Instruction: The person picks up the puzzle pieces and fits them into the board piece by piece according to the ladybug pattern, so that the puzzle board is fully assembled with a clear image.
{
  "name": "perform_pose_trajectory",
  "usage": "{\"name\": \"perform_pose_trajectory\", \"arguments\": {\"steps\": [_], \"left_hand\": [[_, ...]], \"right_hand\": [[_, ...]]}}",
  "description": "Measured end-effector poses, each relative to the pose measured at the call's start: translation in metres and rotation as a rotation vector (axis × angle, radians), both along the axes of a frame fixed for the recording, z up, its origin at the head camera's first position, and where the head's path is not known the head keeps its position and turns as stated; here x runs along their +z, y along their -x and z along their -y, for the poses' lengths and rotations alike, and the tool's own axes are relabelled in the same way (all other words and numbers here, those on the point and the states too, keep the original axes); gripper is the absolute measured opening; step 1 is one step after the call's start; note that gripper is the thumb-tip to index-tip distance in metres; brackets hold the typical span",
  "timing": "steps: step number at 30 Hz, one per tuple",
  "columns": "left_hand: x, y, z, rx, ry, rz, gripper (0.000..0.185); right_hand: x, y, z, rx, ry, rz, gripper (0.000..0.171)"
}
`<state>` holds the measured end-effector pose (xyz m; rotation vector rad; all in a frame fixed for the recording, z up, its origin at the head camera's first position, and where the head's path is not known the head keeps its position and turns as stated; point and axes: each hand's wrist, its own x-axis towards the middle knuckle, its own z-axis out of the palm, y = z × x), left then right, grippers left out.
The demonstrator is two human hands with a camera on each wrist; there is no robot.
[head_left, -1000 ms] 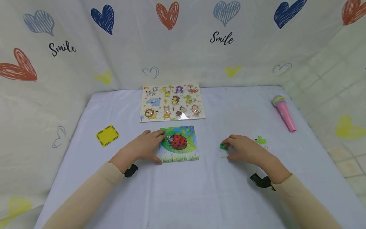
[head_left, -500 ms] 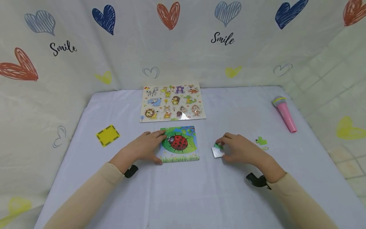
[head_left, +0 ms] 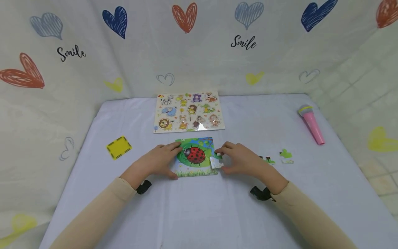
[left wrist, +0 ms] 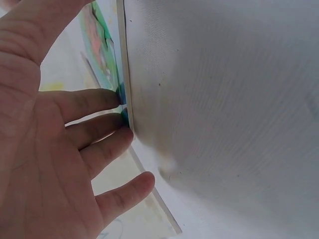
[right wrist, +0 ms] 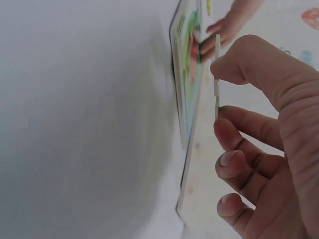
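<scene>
A square ladybug jigsaw puzzle lies on the cloth in the middle of the head view. My left hand rests along its left side, fingertips on the upper left edge and thumb by the lower left corner. In the left wrist view, the extended fingers touch the board's rim. My right hand pinches a puzzle piece by its edges, over the right edge of the ladybug board. Edge-on in the right wrist view, the thin piece stands between thumb and fingertips.
Several loose puzzle pieces lie right of my right hand. Behind the ladybug board is a larger animal puzzle board. A yellow square lies at left, and a pink toy microphone at the right.
My right hand has lifted the puzzle piece and carried it left to the board's right edge, uncovering loose pieces behind it. My left hand stays at the board's left side.
</scene>
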<state>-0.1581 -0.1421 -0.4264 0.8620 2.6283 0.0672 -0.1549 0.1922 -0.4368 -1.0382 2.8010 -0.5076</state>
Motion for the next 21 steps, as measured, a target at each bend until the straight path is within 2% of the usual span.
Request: {"name": "perform_pose_trajectory", "arguments": {"steps": [8, 21], "left_hand": [[-0.001, 0.001, 0.0, 0.009, -0.014, 0.008, 0.113], [-0.002, 0.002, 0.001, 0.014, -0.056, 0.014, 0.105]], "right_hand": [[-0.008, 0.002, 0.033, 0.012, -0.022, 0.02, 0.052], [-0.008, 0.004, 0.08, 0.106, -0.058, 0.056, 0.051]]}}
